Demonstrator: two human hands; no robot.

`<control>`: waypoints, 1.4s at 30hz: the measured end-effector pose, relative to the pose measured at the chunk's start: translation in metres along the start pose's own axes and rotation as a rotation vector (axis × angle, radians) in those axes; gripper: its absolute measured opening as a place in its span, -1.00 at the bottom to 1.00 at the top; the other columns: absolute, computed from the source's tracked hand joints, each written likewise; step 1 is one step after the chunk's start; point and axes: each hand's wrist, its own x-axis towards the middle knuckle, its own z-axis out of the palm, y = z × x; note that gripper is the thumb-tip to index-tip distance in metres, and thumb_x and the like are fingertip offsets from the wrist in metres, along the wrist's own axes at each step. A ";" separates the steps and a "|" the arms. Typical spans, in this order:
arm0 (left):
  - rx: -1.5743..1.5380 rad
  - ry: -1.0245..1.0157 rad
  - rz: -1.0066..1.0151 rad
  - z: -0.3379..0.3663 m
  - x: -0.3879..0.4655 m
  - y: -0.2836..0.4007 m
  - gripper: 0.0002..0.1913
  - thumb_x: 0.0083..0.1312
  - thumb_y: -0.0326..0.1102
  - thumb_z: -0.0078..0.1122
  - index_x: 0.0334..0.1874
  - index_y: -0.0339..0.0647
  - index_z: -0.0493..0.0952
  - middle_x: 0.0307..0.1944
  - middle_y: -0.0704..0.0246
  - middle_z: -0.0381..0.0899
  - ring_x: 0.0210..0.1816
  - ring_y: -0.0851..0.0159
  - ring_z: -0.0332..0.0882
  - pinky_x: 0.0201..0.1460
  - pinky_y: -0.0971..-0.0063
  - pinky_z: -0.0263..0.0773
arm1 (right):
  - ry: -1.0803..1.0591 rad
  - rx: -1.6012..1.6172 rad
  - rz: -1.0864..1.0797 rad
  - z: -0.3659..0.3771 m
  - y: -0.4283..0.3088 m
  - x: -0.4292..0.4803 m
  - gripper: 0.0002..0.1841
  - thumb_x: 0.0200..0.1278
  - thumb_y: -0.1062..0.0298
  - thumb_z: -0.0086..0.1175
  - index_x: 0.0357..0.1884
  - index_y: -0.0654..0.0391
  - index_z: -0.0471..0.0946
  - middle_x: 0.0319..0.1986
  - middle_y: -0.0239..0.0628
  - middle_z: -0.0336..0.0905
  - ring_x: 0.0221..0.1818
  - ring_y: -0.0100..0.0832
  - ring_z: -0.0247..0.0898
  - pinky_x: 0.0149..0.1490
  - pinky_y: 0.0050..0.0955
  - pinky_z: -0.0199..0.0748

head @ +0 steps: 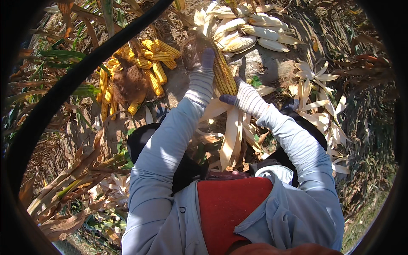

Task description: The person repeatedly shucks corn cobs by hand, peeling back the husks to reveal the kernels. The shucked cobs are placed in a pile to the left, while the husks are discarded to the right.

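Note:
A yellow ear of corn (223,71) slants in front of me, its kernels bare and its pale dry husk (232,134) hanging from the lower end. My right hand (247,95), in a striped knit glove with dark fingertips, grips that lower end where husk and ear meet. Beside the upper part of the ear is my left hand (203,71), gloved alike, its dark thumb pointing up along the kernels. A blurred tuft of brown corn silk (192,51) is bunched in the left hand and hides most of its fingers.
Husked yellow ears (159,57) lie heaped at the left, with a clump of brown silk (130,83) on them. Ears still in pale husks (251,32) are piled at the top. Discarded husks (318,105) lie right; dry corn stalks (73,181) lie left. A dark curved band (86,67) crosses the view.

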 end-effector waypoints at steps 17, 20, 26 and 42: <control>-1.378 -0.085 -0.251 -0.037 -0.020 0.060 -0.63 0.13 -0.03 0.35 -0.29 -0.21 0.52 -0.48 0.34 0.57 -0.54 0.31 0.51 -0.46 0.47 0.46 | -0.254 0.195 -0.116 -0.010 -0.021 -0.018 -0.21 0.05 -0.05 0.24 0.16 0.37 0.26 -0.11 -0.05 0.53 -0.07 -0.32 0.46 0.05 -0.44 0.39; -1.550 -0.118 -0.214 -0.053 0.006 0.042 -0.69 0.25 -0.05 0.19 -0.32 -0.20 0.48 -0.49 0.33 0.54 -0.53 0.28 0.52 -0.41 0.43 0.50 | -0.357 0.102 -0.092 -0.011 -0.004 -0.017 -0.27 0.06 -0.12 0.19 0.08 0.32 0.36 -0.21 -0.13 0.56 -0.17 -0.37 0.47 -0.01 -0.44 0.41; -1.556 0.054 -0.170 -0.083 0.031 0.021 -0.81 0.29 -0.25 0.15 -0.27 -0.25 0.46 -0.40 0.26 0.54 -0.41 0.22 0.51 -0.16 0.32 0.50 | -0.263 0.172 -0.130 -0.005 0.029 -0.023 -0.32 0.03 -0.09 0.23 0.09 0.22 0.41 -0.26 -0.16 0.58 -0.20 -0.46 0.51 -0.08 -0.46 0.45; -0.379 -0.181 0.253 -0.141 -0.007 0.016 -0.73 0.27 -0.31 0.20 -0.08 -0.33 0.50 -0.36 0.37 0.57 -0.36 0.39 0.51 -0.20 0.47 0.49 | -0.018 0.636 -0.062 -0.032 0.029 -0.027 -0.28 0.10 0.05 0.28 0.22 0.23 0.28 -0.02 -0.36 0.44 -0.02 -0.54 0.34 0.10 -0.54 0.33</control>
